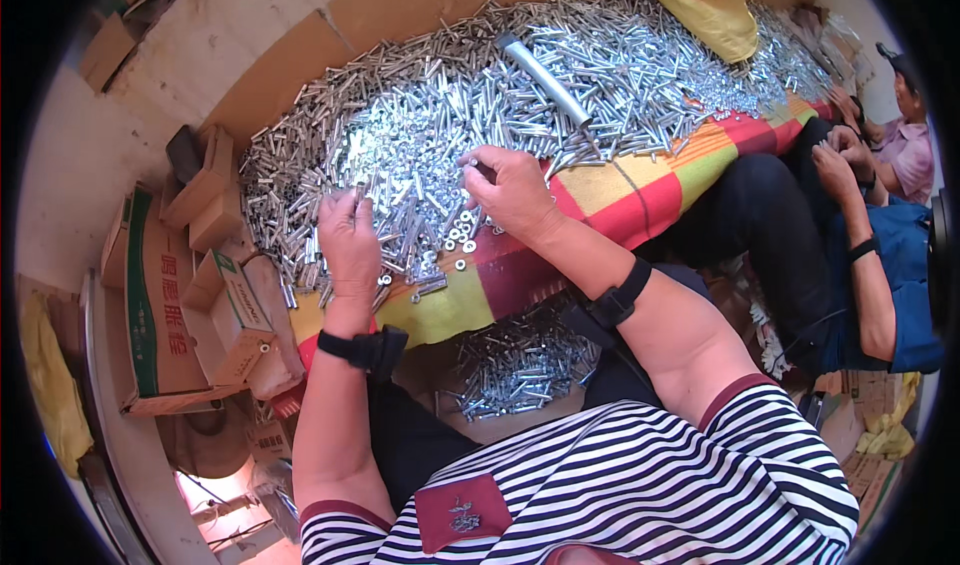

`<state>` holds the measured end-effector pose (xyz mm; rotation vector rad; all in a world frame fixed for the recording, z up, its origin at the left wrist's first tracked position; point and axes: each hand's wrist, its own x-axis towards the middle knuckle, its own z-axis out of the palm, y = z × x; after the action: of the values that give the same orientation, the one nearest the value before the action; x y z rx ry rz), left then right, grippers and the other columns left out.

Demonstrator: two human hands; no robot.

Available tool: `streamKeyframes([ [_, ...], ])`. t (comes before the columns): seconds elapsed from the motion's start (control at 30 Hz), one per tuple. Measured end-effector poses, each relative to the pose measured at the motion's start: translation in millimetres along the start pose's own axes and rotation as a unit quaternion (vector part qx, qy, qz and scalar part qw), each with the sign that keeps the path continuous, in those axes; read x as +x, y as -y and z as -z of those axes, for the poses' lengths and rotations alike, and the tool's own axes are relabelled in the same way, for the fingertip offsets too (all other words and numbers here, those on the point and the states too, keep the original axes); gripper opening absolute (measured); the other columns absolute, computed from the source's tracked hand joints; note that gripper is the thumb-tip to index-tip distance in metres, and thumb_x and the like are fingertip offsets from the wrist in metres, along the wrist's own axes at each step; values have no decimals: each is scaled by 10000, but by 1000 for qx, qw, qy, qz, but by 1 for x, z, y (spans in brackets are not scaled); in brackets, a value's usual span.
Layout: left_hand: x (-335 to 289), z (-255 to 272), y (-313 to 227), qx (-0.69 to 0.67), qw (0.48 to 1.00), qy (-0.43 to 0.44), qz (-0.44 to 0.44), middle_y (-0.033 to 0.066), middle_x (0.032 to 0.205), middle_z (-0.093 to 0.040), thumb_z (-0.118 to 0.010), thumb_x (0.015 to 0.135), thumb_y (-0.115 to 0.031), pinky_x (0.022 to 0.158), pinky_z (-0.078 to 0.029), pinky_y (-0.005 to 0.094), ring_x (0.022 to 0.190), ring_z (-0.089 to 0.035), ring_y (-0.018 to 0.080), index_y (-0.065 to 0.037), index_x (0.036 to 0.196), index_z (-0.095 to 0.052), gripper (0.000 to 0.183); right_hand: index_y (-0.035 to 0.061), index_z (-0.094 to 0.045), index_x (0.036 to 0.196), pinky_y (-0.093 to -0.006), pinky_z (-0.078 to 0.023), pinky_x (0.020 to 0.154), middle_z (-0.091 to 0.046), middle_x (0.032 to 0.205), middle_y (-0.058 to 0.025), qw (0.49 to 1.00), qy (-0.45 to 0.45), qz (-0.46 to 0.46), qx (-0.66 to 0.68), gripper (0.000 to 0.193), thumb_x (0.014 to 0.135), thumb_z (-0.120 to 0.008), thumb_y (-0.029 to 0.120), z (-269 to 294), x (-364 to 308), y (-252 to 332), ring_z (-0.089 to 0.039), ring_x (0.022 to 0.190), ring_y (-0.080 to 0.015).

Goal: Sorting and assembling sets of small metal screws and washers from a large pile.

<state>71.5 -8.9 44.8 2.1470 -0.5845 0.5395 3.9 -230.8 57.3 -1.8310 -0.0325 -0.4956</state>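
A broad heap of metal bolts and sleeves (440, 100) covers the work surface, with small nuts and washers mixed in near the middle. At its near left side, my left hand (347, 245) has its fingertips pinched together; a small metal piece seems to be between them, too small to name. My right hand (515, 200) is curled over the heap's near edge, thumb and fingers closed around a small piece that is mostly hidden. Loose washers (461, 245) lie just below and left of it, on a checked cloth (510, 275) in red and yellow.
A thick metal tube (545, 80) lies across the heap. A yellow sack (710, 10) stands at the back right. Cardboard boxes (235, 310) are at the left. More bolts (525, 370) fill a container between my knees. At the right, two people sit along the cloth, hands (840, 165) raised.
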Motion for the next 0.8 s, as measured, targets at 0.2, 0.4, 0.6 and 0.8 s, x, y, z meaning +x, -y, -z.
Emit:
streamKeyframes([
  [0.2, -37, 9, -25, -450, 785, 183, 385, 85, 771, -606, -434, 971, -100, 407, -342, 188, 523, -473, 75, 43, 1230, -507, 305, -31, -605, 990, -241, -512, 529, -662, 768, -98, 993, 36, -52, 95, 150, 878, -532, 36, -7, -24, 1, -664, 615, -129],
  [0.4, -35, 2, -33, -574, 669, 249, 401, 186, 953, -646, -395, 988, -141, 553, -458, 222, 650, -581, 150, 30, 1047, -520, 220, -22, -591, 993, -205, -482, 538, -623, 784, -52, 994, 57, -11, 90, 114, 932, -534, 55, -9, -34, 11, -611, 613, -87],
  [0.6, -34, -2, -31, -546, 687, 229, 422, 122, 970, -647, -486, 953, -121, 676, -513, 248, 716, -594, 145, 34, 1016, -579, 192, -18, -588, 989, -209, -476, 506, -636, 774, -60, 987, 28, -31, 158, 110, 932, -535, 59, -12, -36, 19, -621, 623, -81],
  [0.8, -38, -2, -34, -517, 722, 237, 394, 99, 910, -642, -510, 942, -112, 593, -449, 216, 679, -558, 116, 41, 1013, -579, 182, -23, -555, 1024, -195, -482, 505, -652, 817, -80, 982, 22, -23, 186, 117, 949, -502, 49, -9, -38, 22, -625, 630, -88],
])
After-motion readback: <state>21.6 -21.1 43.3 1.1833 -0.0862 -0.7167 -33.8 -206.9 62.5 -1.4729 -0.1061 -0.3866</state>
